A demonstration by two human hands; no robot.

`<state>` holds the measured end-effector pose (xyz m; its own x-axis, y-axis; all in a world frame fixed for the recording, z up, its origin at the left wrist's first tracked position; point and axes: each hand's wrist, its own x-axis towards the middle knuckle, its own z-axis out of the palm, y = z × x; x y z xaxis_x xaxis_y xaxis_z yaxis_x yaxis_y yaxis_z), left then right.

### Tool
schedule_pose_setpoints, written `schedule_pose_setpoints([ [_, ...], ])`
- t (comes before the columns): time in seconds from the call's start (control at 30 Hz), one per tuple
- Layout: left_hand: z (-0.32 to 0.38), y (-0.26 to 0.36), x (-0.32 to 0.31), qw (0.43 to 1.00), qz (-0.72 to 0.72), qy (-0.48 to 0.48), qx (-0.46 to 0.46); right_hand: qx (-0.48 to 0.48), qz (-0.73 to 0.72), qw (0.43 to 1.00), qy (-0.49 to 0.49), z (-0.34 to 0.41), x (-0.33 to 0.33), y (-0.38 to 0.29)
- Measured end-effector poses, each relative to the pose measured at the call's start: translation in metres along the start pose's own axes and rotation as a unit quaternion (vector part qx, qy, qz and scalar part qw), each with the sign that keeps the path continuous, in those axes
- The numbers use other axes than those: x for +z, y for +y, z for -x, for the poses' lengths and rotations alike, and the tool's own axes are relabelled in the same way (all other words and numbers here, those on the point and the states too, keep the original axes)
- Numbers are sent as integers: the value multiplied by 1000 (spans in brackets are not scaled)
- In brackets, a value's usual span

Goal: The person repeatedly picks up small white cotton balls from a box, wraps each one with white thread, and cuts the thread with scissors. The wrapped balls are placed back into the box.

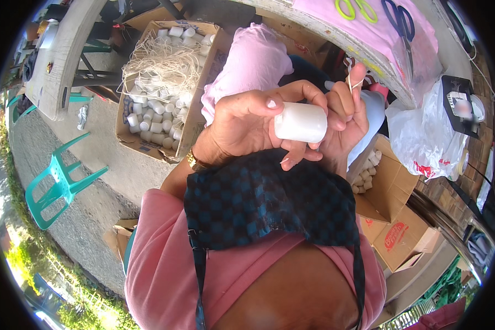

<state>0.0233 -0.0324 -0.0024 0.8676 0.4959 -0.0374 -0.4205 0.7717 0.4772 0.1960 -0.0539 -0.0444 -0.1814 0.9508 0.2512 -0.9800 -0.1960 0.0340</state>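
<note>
A white, wax-like cylinder (301, 122), candle-shaped, lies sideways in my left hand (247, 113), between the thumb and fingers. My right hand (346, 109) is at the cylinder's right end, its fingers partly hidden behind it. Thin pale string (356, 85) is looped round a raised finger of that hand; where the string leads is hidden. Beyond my left hand, a cardboard box (188, 123) holds many similar small white cylinders (154, 113). A tangled bundle of cream strings (165, 66) rests on top of them.
Lime-handled scissors (357, 9) and dark blue-handled scissors (402, 29) lie on pink cloth on the table (379, 70). A plastic bag (429, 128) sits at right, above an open carton (390, 181) with more cylinders. A teal plastic chair (60, 181) is at left.
</note>
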Motion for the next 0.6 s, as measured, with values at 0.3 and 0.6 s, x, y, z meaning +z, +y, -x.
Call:
schedule_pose_setpoints([
  [0.3,11,-19,-15,998,11,-55,-32,94,196,976,-21,17,10,-8],
  [0.6,13,-20,-12,998,19,-59,-6,92,202,975,9,16,16,-5],
])
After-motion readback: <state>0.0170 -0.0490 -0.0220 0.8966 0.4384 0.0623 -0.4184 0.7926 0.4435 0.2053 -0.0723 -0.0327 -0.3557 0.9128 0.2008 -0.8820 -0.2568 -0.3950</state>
